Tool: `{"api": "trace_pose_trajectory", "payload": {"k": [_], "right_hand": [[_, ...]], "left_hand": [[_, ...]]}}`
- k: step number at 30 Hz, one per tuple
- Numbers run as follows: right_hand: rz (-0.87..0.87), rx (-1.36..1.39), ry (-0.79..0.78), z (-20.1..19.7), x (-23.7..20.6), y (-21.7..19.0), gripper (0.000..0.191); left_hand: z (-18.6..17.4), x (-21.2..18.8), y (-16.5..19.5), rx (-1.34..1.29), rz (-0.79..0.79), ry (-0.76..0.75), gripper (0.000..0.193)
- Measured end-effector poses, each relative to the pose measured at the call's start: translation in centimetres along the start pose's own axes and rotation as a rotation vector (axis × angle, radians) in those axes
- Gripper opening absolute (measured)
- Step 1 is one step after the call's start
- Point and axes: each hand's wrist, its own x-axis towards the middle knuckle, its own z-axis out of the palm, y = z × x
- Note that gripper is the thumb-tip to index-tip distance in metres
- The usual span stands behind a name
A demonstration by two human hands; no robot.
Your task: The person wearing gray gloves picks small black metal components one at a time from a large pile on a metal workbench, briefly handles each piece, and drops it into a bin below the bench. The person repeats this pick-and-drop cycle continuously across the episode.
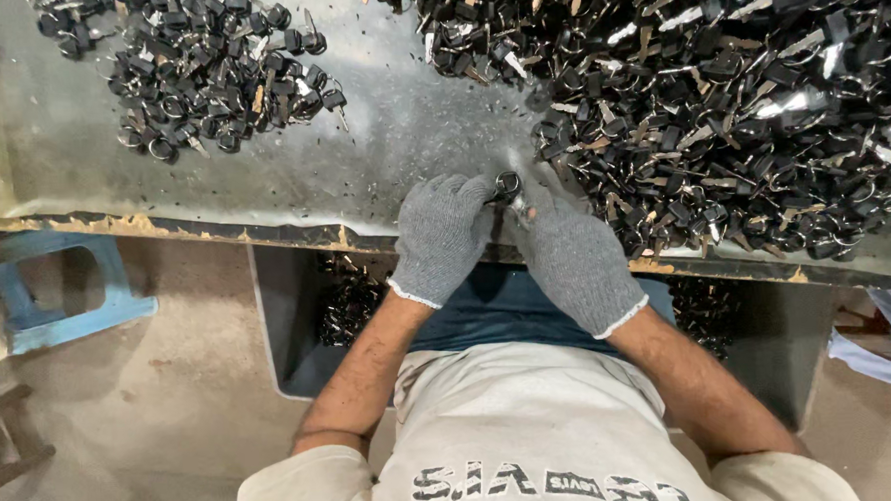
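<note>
Left hand and right hand, gloved, are pinching one key; big pile lying at two o'clock. Best steadying ring before twisting.

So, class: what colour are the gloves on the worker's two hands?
Grey knitted gloves with white cuffs, shown best in the head view.

I see an open lane of bare metal tabletop running from the table's near edge up between two obstacles: a small pile of black-headed keys far left, and a large heap of keys crowding the right side, touching the right hand.
</note>
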Motion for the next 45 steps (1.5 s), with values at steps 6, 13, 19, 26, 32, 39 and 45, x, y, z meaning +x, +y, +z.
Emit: {"api": "trace_pose_trajectory", "payload": {"k": [6, 13, 19, 26, 32, 39, 45], "right_hand": [[0.116, -0.215, -0.107, 1.1, 0.4, -0.5, 0.034], [0.228, 0.131, -0.299, -1.0, 0.8, 0.8, 0.051], [0.04, -0.108, 0.027, -0.2, 1.0, -0.9, 0.044], [0.01, 0.014, -0.023, -1.3, 0.2, -0.3, 0.068], [0.02, -0.076, -0.044, -1.5, -1.3, -1.1, 0.067], [-0.014, -0.232, -0.225, -0.3, 0.4, -1.1, 0.029], [-0.234, 0.029, 0.055, -1.7, 0.0, 0.1, 0.047]], "left_hand": [[0.3, 0.1, 0.3, 0.113, 0.109, -0.001, 0.021], [0.7, -0.2, -0.2, 0.05, 0.091, 0.022, 0.024], [1.0, -0.4, -0.1, 0.125, 0.15, 0.031, 0.022], [-0.1, -0.7, 1.4, 0.211, 0.089, 0.069, 0.017], [-0.2, -1.1, 1.2, 0.057, -0.011, 0.099, 0.018], [0.7, -1.7, 2.3, 0.091, -0.002, 0.097, 0.014], [-1.4, -1.2, 1.0, -0.001, -0.179, -0.159, 0.017]]}}
